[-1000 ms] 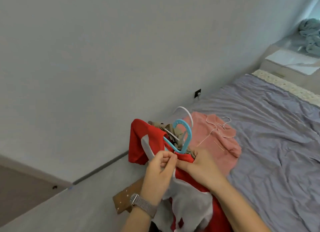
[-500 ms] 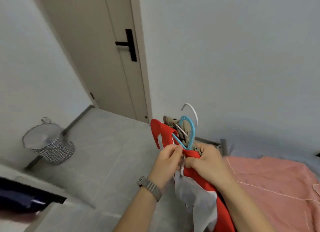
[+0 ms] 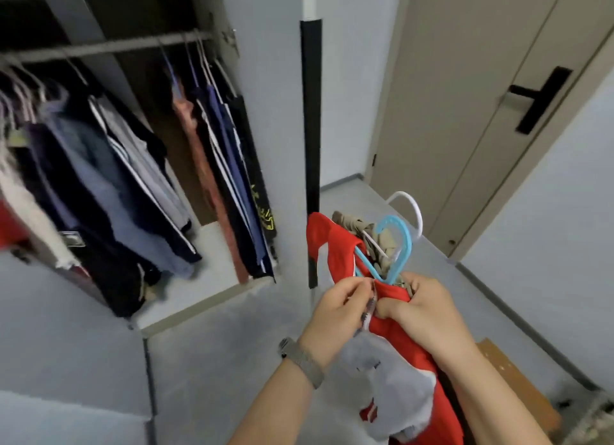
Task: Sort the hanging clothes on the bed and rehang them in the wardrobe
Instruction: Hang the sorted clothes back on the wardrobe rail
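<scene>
Low and right of centre, both hands meet in front of the open wardrobe point(image 3: 232, 128), gripping a red and grey garment point(image 3: 392, 355) at its collar. Fingers of the left hand point(image 3: 335, 315) are curled and pressed together, thumb and forefinger pinching the collar edge where a thin white strip runs down between the two hands. Fingers of the right hand point(image 3: 425, 311) are closed around bunched red cloth just beside that strip, so the knuckles of the two hands nearly touch. A grey woven watch band point(image 3: 304, 361) circles the left wrist.

Rising straight out of the grip is the hook of a blue hanger point(image 3: 397, 245), its base tucked between the fingertips; the hook of a white hanger point(image 3: 410, 212) arches just behind it. A crumpled beige garment point(image 3: 358, 228) sits at the necks of the hangers, above the right hand. Red cloth stands up to the left of the hooks and hangs down below the wrists, with the grey panel falling under the left hand.

Along the upper left, a rail point(image 3: 109, 45) inside the wardrobe carries hung clothes point(image 3: 139, 185), dark, blue and rust-coloured, somewhat blurred. A black vertical strip point(image 3: 310, 128) edges the wardrobe's right side. A beige door point(image 3: 481, 95) with a black handle point(image 3: 541, 97) stands at the upper right.
</scene>
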Demonstrator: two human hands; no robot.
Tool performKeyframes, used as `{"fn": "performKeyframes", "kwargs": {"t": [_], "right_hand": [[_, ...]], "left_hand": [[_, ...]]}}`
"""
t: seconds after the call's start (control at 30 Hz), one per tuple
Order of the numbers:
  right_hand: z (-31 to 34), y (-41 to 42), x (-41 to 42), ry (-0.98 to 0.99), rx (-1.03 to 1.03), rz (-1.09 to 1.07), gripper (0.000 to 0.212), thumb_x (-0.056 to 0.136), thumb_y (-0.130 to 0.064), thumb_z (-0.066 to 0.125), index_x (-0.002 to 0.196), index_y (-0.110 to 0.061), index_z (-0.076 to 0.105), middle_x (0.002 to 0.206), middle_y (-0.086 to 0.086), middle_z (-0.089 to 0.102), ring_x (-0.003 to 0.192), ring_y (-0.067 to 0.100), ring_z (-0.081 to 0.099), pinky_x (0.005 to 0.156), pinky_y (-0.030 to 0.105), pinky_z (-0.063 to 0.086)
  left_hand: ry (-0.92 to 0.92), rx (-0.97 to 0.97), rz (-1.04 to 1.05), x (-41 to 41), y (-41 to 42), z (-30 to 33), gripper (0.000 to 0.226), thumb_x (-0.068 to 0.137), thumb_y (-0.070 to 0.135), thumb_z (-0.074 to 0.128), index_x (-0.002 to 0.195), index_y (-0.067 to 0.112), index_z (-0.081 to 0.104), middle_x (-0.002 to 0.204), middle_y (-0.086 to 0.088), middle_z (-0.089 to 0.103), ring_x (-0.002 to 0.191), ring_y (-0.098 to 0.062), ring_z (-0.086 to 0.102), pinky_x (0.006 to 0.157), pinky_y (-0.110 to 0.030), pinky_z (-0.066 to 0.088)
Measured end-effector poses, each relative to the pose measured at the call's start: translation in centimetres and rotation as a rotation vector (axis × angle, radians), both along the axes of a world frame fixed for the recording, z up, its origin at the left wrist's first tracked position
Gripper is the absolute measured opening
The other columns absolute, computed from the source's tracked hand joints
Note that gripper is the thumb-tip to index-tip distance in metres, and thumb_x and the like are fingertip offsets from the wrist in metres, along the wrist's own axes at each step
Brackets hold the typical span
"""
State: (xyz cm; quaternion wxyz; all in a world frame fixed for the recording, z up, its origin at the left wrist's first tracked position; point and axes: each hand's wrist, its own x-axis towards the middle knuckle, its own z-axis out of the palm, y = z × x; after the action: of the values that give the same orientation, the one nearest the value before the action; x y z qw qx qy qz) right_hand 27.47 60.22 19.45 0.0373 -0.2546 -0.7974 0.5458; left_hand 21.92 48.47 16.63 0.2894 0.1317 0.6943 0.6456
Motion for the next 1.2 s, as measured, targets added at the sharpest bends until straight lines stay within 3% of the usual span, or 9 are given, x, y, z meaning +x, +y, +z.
{"fn": "performKeyframes", "kwargs": {"t": [0.07,0.17,0.33,0.43,0.6,0.77,0.9,1.1,1.2], "right_hand": [[0.3,-4.2,-2.1,0.024,-0.012,0.046,0.022,0.066,-0.001,0.071,0.057,-0.003,0.051,0.048,-0.001,0.048,0.046,0.009,0.042,0.046,0.023,0.037],[0.6,-9.5,-5.0,0.06,-0.052,0.072,0.025,0.066,0.003,0.069,0.054,-0.008,0.051,0.045,0.0,0.047,0.042,0.01,0.041,0.039,0.018,0.033],[0.6,-15.6,-10.6,0.073,-0.11,0.137,0.015,0.062,0.001,0.068,0.067,0.005,0.055,0.056,0.01,0.052,0.053,0.017,0.046,0.052,0.033,0.039],[0.6,-17.9,-14.2,0.076,-0.155,0.157,0.016,0.056,-0.009,0.069,0.067,0.0,0.061,0.056,0.013,0.058,0.052,0.017,0.051,0.053,0.033,0.043],[0.6,-20.0,-21.9,0.037,-0.216,0.248,0.005,0.065,-0.001,0.068,0.066,-0.005,0.066,0.058,0.012,0.065,0.05,0.017,0.056,0.053,0.032,0.046],[1.5,-21.1,-30.0,0.018,-0.28,0.358,0.011,0.068,0.001,0.067,0.07,-0.009,0.071,0.064,0.013,0.07,0.055,0.021,0.061,0.056,0.033,0.049],[3.4,-22.2,-35.8,0.018,-0.281,0.447,0.012,0.066,0.002,0.065,0.067,-0.009,0.07,0.059,0.009,0.067,0.051,0.016,0.058,0.049,0.026,0.045],[5.3,-23.7,-43.2,0.035,-0.214,0.533,0.014,0.066,0.002,0.067,0.061,-0.011,0.068,0.056,0.007,0.066,0.049,0.014,0.058,0.048,0.026,0.045],[6.1,-24.1,-47.2,0.06,-0.162,0.531,0.016,0.067,0.002,0.069,0.06,-0.012,0.069,0.058,0.009,0.067,0.051,0.017,0.061,0.053,0.03,0.047]], "left_hand": [[0.036,0.04,0.073,-1.2,-4.3,0.5,0.024,0.097,0.023,0.046,0.087,0.007,0.062,0.078,-0.001,0.056,0.075,-0.006,0.052,0.076,-0.025,0.048],[0.083,0.048,0.17,-3.2,-9.2,0.9,0.019,0.097,0.021,0.047,0.094,0.013,0.063,0.076,0.011,0.057,0.07,0.005,0.052,0.07,-0.008,0.044],[0.103,0.048,0.298,-7.6,-14.9,1.3,0.02,0.097,0.021,0.047,0.099,0.013,0.064,0.078,0.016,0.058,0.074,0.008,0.052,0.075,-0.009,0.042],[0.118,0.039,0.362,-10.6,-16.8,1.3,0.018,0.097,0.02,0.045,0.096,0.015,0.063,0.081,0.012,0.059,0.075,0.007,0.053,0.075,-0.009,0.042],[0.14,-0.026,0.441,-17.7,-19.1,0.7,0.022,0.097,0.025,0.045,0.097,0.012,0.063,0.091,0.004,0.062,0.085,-0.003,0.056,0.084,-0.019,0.045],[0.129,-0.036,0.515,-24.9,-20.2,1.5,0.025,0.097,0.026,0.045,0.097,0.008,0.062,0.085,0.002,0.06,0.078,-0.002,0.054,0.074,-0.016,0.045],[0.091,0.004,0.607,-30.1,-21.5,3.0,0.023,0.097,0.023,0.046,0.093,0.009,0.063,0.08,0.002,0.061,0.071,-0.001,0.055,0.068,-0.015,0.046],[0.066,0.064,0.666,-37.1,-23.5,4.3,0.028,0.097,0.024,0.047,0.1,0.001,0.063,0.1,-0.022,0.066,0.09,-0.025,0.062,0.09,-0.04,0.049],[0.063,0.087,0.62,-41.2,-24.6,4.8,0.029,0.095,0.03,0.048,0.1,0.007,0.065,0.103,-0.019,0.067,0.099,-0.032,0.063,0.094,-0.044,0.05]]}}
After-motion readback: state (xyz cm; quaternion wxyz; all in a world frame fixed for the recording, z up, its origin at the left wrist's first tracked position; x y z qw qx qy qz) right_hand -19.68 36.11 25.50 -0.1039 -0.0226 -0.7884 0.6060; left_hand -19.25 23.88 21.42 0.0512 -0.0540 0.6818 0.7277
